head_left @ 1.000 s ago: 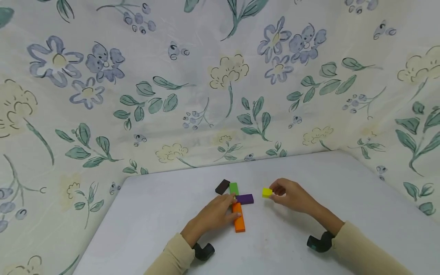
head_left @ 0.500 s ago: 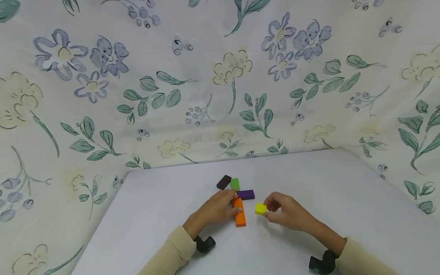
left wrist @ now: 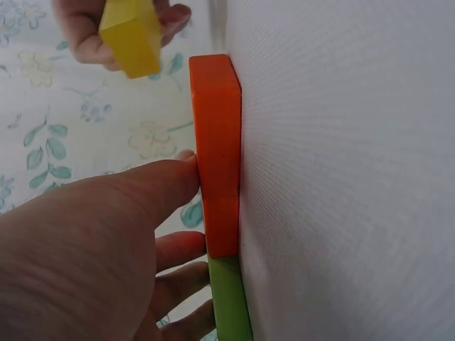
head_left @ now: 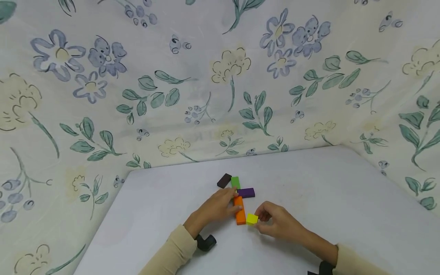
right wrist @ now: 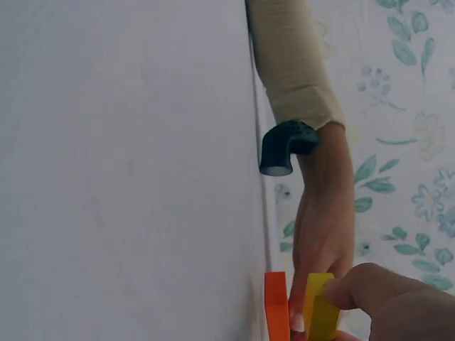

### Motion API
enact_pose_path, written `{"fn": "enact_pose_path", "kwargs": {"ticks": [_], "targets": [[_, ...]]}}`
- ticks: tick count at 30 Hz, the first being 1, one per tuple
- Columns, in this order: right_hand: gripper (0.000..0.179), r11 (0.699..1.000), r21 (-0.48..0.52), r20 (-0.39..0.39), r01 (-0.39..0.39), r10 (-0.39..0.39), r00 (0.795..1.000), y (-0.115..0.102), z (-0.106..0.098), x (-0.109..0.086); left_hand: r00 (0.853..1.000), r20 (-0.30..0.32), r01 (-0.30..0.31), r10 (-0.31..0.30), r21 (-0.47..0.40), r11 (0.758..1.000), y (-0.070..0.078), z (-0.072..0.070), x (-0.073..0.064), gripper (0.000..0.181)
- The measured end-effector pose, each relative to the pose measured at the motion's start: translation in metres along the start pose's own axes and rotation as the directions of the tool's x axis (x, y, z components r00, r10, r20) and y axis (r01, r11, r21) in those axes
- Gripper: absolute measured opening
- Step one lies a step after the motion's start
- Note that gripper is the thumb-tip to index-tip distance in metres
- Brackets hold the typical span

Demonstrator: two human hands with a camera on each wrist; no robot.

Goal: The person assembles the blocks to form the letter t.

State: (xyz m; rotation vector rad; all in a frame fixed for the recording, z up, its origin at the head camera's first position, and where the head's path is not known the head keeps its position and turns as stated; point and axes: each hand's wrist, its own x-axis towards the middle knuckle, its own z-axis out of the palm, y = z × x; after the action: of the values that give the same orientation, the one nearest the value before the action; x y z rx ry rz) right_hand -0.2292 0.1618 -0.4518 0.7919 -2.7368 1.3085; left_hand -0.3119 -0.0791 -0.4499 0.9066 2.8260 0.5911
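Note:
My right hand pinches a yellow block between thumb and fingers. Both wrist views show this block raised off the table, higher than the orange block and near its front end. With its thumb on top of the orange block, my left hand rests its other fingertips against the green block. Orange and green lie end to end in a line. A purple block sticks out to the right from that line. Part of the green block is hidden under the left fingers in the head view.
A dark brown block lies at a slant, its corner close to the green block's far end. The white table extends around the blocks, with a flower-patterned cloth behind it. Dark wrist cameras sit under both wrists.
My right hand has carried the yellow block toward the near left, from beside the purple block to the orange block's front end. My left hand has stayed on the blocks.

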Motion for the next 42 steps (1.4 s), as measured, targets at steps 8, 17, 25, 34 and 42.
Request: {"fn": "enact_pose_path", "kwargs": {"ticks": [8, 17, 25, 34, 42], "targets": [[0.027, 1.000, -0.026, 0.021, -0.010, 0.010, 1.000, 0.001, 0.014, -0.004, 1.000, 0.002, -0.016, 0.016, 0.003, 1.000, -0.001, 0.003, -0.002, 0.075], [0.029, 0.997, -0.051, 0.049, -0.053, 0.056, 0.997, -0.006, 0.016, -0.004, 0.999, -0.014, -0.033, 0.033, 0.025, 0.999, -0.003, 0.001, -0.002, 0.074], [0.027, 0.991, -0.121, 0.061, -0.050, 0.057, 0.996, -0.006, 0.017, -0.003, 1.000, -0.003, -0.018, 0.018, 0.017, 1.000, -0.005, 0.002, 0.000, 0.073], [0.027, 0.993, -0.120, 0.057, -0.020, 0.027, 0.998, -0.006, 0.018, -0.004, 1.000, 0.010, 0.012, -0.012, -0.001, 1.000, -0.002, 0.002, -0.001, 0.073], [0.026, 0.989, -0.148, 0.052, -0.009, 0.017, 0.999, -0.003, 0.020, -0.005, 1.000, 0.000, 0.001, -0.001, 0.004, 1.000, -0.001, 0.002, -0.002, 0.074]]}}
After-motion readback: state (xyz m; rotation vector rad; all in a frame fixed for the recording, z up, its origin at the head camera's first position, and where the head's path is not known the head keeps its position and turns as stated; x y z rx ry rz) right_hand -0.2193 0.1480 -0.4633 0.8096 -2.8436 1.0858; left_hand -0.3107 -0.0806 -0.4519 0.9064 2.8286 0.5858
